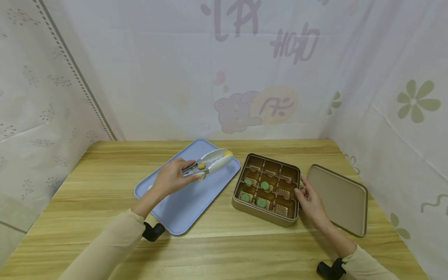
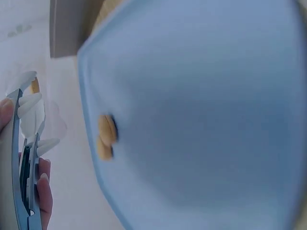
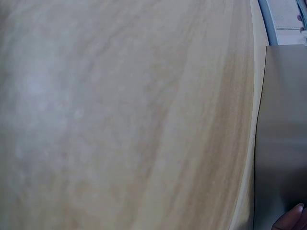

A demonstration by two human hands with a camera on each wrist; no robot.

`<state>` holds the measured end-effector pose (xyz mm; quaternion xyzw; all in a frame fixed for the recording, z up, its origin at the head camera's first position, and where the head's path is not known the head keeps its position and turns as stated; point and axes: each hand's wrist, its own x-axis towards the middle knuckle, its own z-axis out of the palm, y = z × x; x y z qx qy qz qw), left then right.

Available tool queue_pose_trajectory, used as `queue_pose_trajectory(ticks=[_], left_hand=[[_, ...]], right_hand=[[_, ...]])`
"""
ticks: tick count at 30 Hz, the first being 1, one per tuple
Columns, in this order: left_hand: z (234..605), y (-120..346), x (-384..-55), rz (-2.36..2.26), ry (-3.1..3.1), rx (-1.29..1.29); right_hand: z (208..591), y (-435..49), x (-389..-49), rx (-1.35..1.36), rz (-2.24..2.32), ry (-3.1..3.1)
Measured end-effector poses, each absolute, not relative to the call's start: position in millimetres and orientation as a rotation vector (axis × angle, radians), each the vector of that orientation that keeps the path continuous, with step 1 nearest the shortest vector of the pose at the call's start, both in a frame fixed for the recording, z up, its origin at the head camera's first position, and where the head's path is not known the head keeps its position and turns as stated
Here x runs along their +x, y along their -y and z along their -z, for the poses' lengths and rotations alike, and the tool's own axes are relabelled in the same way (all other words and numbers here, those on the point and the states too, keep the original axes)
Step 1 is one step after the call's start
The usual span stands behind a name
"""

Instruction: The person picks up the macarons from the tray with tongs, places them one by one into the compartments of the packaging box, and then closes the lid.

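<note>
We find the left hand (image 1: 171, 177) closed round tongs (image 1: 217, 165) pinching a yellow piece (image 1: 228, 153), the right hand (image 1: 312, 203) loosely touching the box (image 1: 259, 215); we advise light pressure.

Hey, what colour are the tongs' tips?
The tongs' tips are white, clearest in the head view.

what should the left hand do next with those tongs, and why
Probably carry the yellow piece across to a back-row compartment of the box: the left hand holds the tongs over the blue tray with that piece between their tips, the back row looks empty, and the right hand touches the box's side, seemingly steadying it.
</note>
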<state>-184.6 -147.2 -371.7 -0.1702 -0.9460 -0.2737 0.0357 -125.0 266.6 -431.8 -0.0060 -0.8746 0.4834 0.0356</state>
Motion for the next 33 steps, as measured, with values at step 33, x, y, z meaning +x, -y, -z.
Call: queue_pose_trajectory(ticks=[33], left_hand=[[370.1,59.7,-197.9,0.544,2.882,-0.707]], right_hand=[[434.3,-266.0,-126.3,-0.042,-1.548,2.666]])
